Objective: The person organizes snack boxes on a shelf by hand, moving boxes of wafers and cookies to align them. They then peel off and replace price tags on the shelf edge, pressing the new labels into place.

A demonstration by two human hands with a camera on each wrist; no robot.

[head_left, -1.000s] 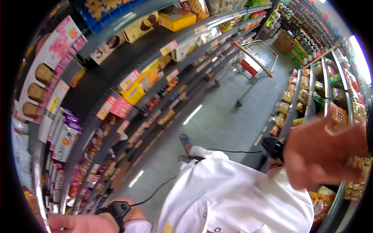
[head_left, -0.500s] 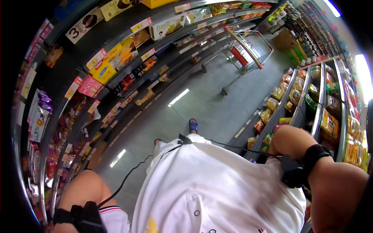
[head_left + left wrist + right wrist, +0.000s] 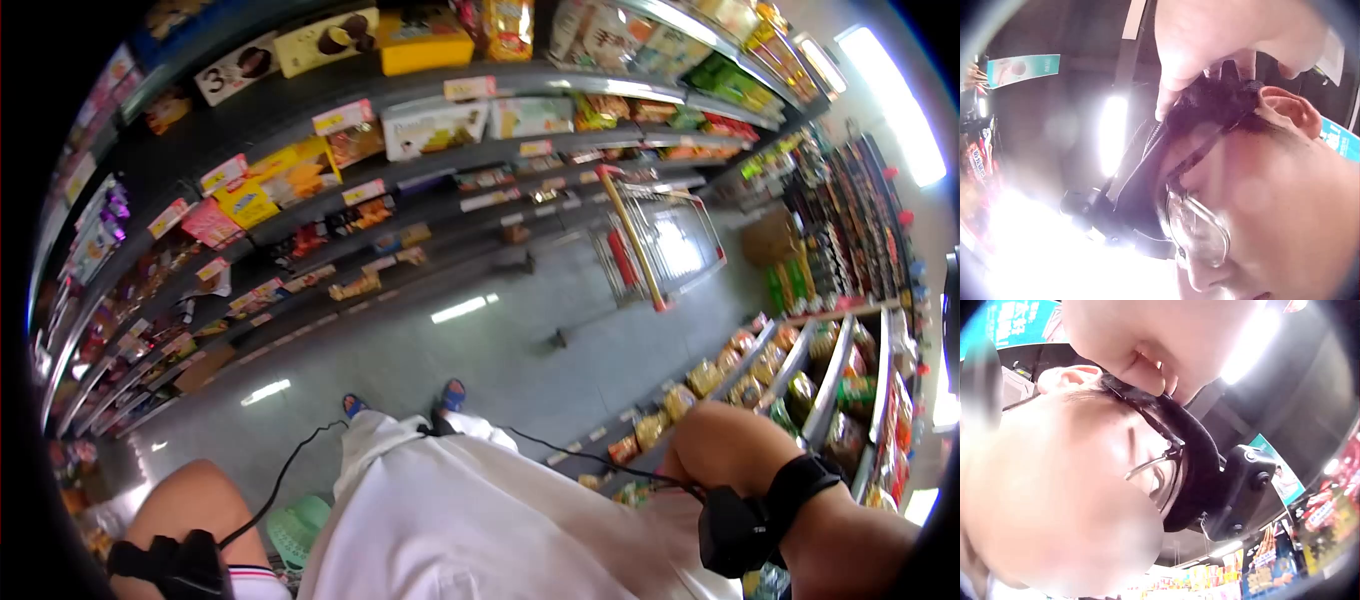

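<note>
In the left wrist view, my left hand (image 3: 1235, 37) is up at my head, its fingers curled over the dark hair and the black headband (image 3: 1138, 190). Opposite, in the right wrist view, my right hand (image 3: 1160, 344) pinches the upper edge of that headband above the glasses. A black camera (image 3: 1244, 490) is mounted on the band's front. The head view shows neither hand, only both raised, bent arms with the left wrist camera (image 3: 180, 565) and right wrist camera (image 3: 735, 530) strapped on.
Snack shelves (image 3: 430, 85) run along the left side of the aisle. A shopping cart (image 3: 655, 240) stands ahead on the grey floor (image 3: 400, 350). Bagged goods (image 3: 720, 375) fill racks at right. Thin black cables (image 3: 285, 475) lead from the wrist cameras; a pale green thing (image 3: 298, 530) is low at left.
Both hands, visible low left and at right a second ago, have risen out of the head view to my head. The head view has tilted and swung, showing more of the upper shelves.
</note>
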